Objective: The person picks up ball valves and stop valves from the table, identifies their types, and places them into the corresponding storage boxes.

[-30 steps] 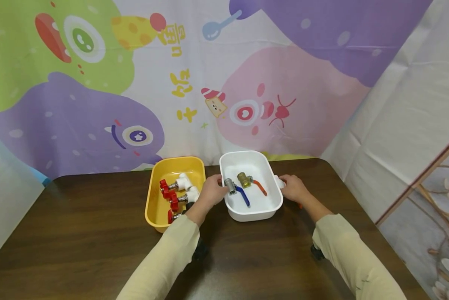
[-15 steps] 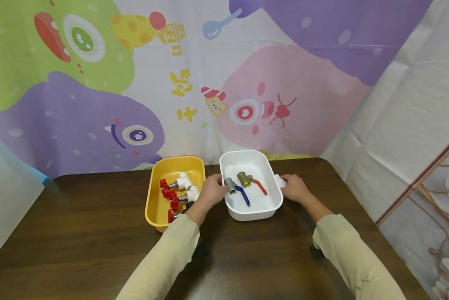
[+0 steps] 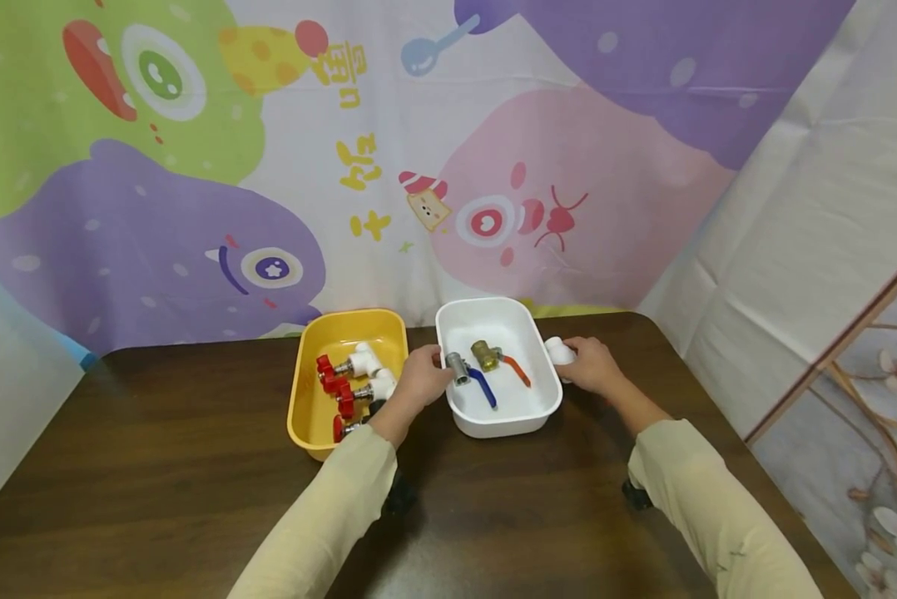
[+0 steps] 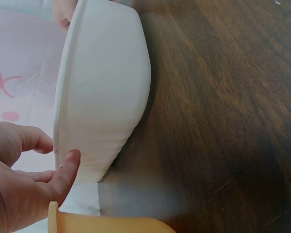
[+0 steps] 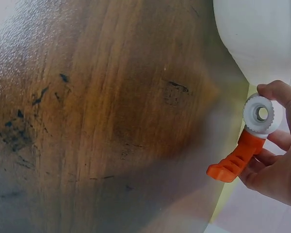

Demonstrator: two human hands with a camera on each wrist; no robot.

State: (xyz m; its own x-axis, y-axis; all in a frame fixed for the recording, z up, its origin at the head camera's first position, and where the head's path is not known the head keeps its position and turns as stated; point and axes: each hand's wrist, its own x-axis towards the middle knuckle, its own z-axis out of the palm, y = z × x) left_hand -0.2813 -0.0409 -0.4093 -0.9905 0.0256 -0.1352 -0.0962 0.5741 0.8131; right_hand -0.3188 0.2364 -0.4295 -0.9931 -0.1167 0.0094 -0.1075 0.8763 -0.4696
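My left hand (image 3: 424,378) pinches the near-left rim of the white basin (image 3: 504,427), with thumb and fingers on either side of its wall in the left wrist view. Just beyond the basin's right side, my right hand (image 3: 594,366) holds a white plastic ball valve (image 5: 258,116) with an orange lever handle (image 5: 237,159). That handle is hidden in the head view. Inside the basin lie a silver metal ball valve (image 3: 458,368) with a blue lever and a brass ball valve (image 3: 484,356) with an orange-red lever.
Left of the white basin stands a yellow basin (image 3: 304,416) holding several white valves with red handles (image 3: 345,401), partly behind my left forearm. Both sit on a dark wooden table (image 3: 194,482), close to a printed cloth (image 3: 389,274) at the back.
My right hand has shifted slightly with the white plastic valve, and more of the valve's white body shows beside the basin. The left hand keeps its grip on the rim.
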